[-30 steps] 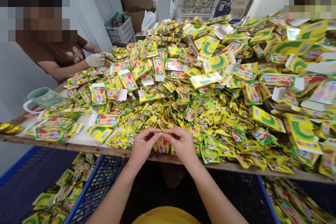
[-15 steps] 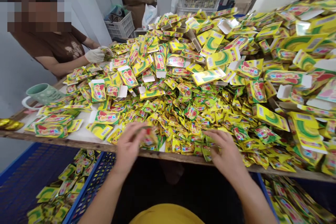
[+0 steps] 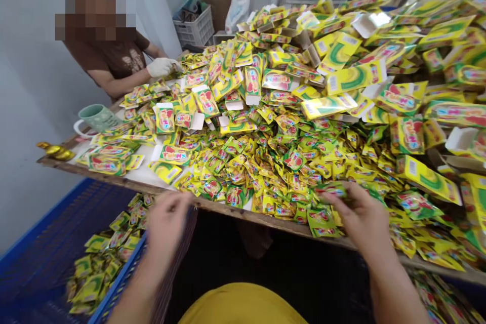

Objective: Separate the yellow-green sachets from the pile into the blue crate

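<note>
So my right hand [image 3: 362, 217] was down on the near edge of the sachet pile [image 3: 273, 172], fingers curled around one small green and yellow sachet [image 3: 332, 190], pinching it by its end. It sat right at the front of the heap, just inside the table edge [image 3: 243, 215], which made sense since that was the spot closest to me and the loose packets had spread out flat there.

My left hand [image 3: 167, 223] hung off the table, over the rim of the blue crate [image 3: 121, 283] on my left side. It was blurred, so I couldn't tell whether the fingers were closed on anything or just loose. The crate sat below the table edge with a layer of the same sachets [image 3: 102, 263] in its bottom, low enough that a hand coming off the table ended up above it.

Further back the pile changed over to flat folded cartons [image 3: 353, 78], bigger and stacked higher, out of easy reach. Across the corner another person's gloved hand [image 3: 161, 67] rested among the packets on their side. A green mug [image 3: 96, 119] stood near the left end of the table, just beside the packets, and something shiny and gold [image 3: 56, 151] lay at the very corner.
</note>
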### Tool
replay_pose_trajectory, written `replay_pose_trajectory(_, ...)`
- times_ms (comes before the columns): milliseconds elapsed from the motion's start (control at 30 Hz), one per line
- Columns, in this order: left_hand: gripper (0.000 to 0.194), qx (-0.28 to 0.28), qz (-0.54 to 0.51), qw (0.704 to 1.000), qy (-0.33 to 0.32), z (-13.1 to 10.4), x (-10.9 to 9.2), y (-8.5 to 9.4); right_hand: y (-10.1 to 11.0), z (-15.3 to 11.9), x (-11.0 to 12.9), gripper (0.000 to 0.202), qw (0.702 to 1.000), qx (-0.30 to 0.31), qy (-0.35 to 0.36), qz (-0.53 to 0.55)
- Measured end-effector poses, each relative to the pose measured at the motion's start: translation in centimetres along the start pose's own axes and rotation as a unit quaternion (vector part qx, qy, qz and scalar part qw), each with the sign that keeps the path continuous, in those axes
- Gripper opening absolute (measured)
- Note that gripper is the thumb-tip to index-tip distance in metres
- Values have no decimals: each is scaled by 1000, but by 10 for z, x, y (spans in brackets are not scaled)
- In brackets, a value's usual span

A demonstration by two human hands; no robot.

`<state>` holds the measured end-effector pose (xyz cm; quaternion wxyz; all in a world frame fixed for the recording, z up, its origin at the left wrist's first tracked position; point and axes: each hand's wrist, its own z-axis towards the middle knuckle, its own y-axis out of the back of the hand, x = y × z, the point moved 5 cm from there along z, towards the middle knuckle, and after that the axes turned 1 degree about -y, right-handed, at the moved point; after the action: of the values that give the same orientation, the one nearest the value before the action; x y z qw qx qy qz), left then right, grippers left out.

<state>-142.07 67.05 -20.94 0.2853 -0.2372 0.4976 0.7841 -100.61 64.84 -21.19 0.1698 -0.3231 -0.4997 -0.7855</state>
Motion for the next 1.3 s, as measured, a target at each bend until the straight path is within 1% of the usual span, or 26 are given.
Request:
replay_pose_trajectory(67,23,132,-44,988,-67,3,-63,-81,-20,0,20,24,990,105,10,89)
replay_pose_trajectory(100,21,164,-29,983,-78,3,-84,-110,-30,-1,31,21,980,157,26,118)
replay_pose_trajectory(133,19,187,-16,979,-82,2,-99,-132,-39,-2,41,18,970,197,40,136)
replay_pose_trajectory(167,17,199,-9,977,-78,1,-108,-146,-46,-3,48,15,963,224,46,146)
replay_pose_trajectory(233,15,215,-42,974,-52,0,-111,-156,-58,-1,55,18,953,254,28,163)
replay_pose_trajectory(300,13,242,-132,961,-12,0,-105,-152,-66,2,55,35,947,262,-4,185)
replay_pose_trajectory(367,15,244,-222,944,30,0,-100,-143,-75,4,56,44,942,265,-11,206)
replay_pose_trajectory(467,16,182,-309,929,88,-3,-94,-131,-93,8,61,37,929,290,22,228)
replay_pose_trajectory(533,17,142,-332,925,116,-2,-89,-132,-106,12,62,37,929,287,36,231)
replay_pose_trajectory(567,17,137,-336,924,120,0,-86,-133,-111,14,63,36,935,271,41,225)
replay_pose_trajectory(633,18,169,-337,921,95,9,-80,-130,-114,15,66,32,953,220,70,197)
replay_pose_trajectory(667,19,186,-331,923,68,16,-76,-123,-113,14,68,29,960,193,95,178)
replay_pose_trajectory(700,21,184,-315,930,42,27,-69,-111,-111,11,71,27,965,170,119,158)
replay_pose_trajectory(733,22,156,-285,945,27,40,-57,-93,-109,7,73,25,969,157,135,138)
replay_pose_trajectory(767,23,104,-238,965,22,56,-41,-72,-108,3,74,23,971,152,141,121)
replay_pose_trajectory(800,22,23,-176,983,49,73,-19,-48,-108,-1,74,23,973,153,137,108)
replay_pose_trajectory(833,22,-42,-103,989,97,88,4,-26,-109,-5,72,23,975,156,126,99)
replay_pose_trajectory(867,23,-70,-31,988,134,103,26,-9,-110,-7,70,24,977,155,113,94)
replay_pose_trajectory(933,30,-81,76,973,203,127,62,12,-114,-11,64,24,980,153,86,97)
replay_pose_trajectory(1000,33,-56,99,969,221,140,81,16,-120,-13,58,24,979,162,38,120)
replay_pose_trajectory(1067,31,-37,80,973,214,143,80,15,-125,-14,52,25,966,185,-36,178)
replay_pose_trajectory(1133,26,-54,51,980,187,137,59,18,-124,-14,50,30,936,203,-108,269)
replay_pose_trajectory(1200,21,-72,-2,992,107,125,20,18,-115,-13,54,33,899,201,-158,355)
replay_pose_trajectory(1233,18,-57,-37,996,49,118,-4,13,-107,-11,57,34,886,182,-172,391)
replay_pose_trajectory(1267,16,-25,-75,997,-14,108,-30,4,-98,-8,61,34,877,151,-175,420)
replay_pose_trajectory(1300,14,31,-111,991,-72,97,-56,-10,-87,-5,66,33,873,111,-168,444)
